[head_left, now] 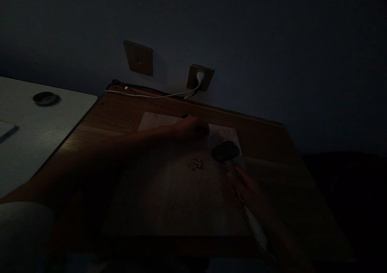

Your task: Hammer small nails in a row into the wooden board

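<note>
The round-headed tool slants over the right side of a pale board, head pointing away from me and leftward, long axis running back toward me. Its head looks dark, its handle pale. My right hand wraps the handle; whether my curled left hand pinches anything, I can't tell. Below are a wooden desk and, behind, a dim wall.

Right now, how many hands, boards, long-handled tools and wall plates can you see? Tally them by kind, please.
Hands: 2, left hand and right hand
Board: 1
Long-handled tool: 1, in the right hand
Wall plates: 2
Total: 6; small metal pieces left out, too dark to count
</note>
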Tool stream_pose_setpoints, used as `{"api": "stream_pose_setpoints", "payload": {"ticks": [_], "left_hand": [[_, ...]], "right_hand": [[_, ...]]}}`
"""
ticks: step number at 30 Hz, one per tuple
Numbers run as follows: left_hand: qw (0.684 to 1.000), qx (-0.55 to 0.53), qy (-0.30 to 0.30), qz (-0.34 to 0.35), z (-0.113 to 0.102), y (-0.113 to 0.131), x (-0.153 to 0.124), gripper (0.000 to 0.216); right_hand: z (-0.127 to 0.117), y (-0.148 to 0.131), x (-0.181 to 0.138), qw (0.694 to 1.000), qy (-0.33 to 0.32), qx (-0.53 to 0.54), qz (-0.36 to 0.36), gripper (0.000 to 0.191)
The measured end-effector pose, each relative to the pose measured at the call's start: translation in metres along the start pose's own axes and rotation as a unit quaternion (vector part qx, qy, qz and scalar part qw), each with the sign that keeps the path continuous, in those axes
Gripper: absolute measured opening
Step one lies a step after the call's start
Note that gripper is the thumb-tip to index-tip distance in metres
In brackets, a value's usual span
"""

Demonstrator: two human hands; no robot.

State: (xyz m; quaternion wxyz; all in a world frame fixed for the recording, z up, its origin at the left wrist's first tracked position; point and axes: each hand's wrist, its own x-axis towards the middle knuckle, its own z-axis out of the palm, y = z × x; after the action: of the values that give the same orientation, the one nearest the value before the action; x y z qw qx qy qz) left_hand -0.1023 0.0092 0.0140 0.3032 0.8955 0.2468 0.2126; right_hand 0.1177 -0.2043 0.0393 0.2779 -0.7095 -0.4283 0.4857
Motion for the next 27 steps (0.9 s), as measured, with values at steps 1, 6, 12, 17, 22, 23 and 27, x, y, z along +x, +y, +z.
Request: {"api": "stream_pose_setpoints", "payload": {"ticks": [1,6,12,17,22,23,27], "left_hand": [[1.0,0.002,0.002,0.0,0.0,0.0,-0.002,0.024],[1.0,0.015,0.013,-0.004,0.004,-0.001,-0.005,0.023],[1.0,0.012,0.018,0.004,0.009,-0.002,-0.003,0.02],[0.998,-0.001,0.054,-0.029,0.012,-0.005,-0.005,0.043],[0.996,-0.039,0.072,-0.041,0.016,-0.009,-0.004,0.055],[0.995,-0.043,0.074,-0.044,0.016,-0.009,-0.003,0.054],[0.995,-0.054,0.06,-0.058,0.012,-0.003,-0.003,0.052]], "right_hand": [[0.0,0.0,0.0,1.0,0.001,-0.001,0.001,0.05],[0.001,-0.002,-0.001,1.0,0.006,0.002,0.001,0.052],[0.008,-0.018,0.011,0.999,0.024,0.028,-0.02,0.051],[0.016,-0.046,0.033,0.997,0.001,0.031,-0.075,0.048],[0.022,-0.059,0.048,0.996,-0.029,0.0,-0.083,0.046],[0.023,-0.059,0.05,0.996,-0.028,-0.003,-0.083,0.045],[0.024,-0.055,0.052,0.995,-0.021,-0.001,-0.097,0.044]]}}
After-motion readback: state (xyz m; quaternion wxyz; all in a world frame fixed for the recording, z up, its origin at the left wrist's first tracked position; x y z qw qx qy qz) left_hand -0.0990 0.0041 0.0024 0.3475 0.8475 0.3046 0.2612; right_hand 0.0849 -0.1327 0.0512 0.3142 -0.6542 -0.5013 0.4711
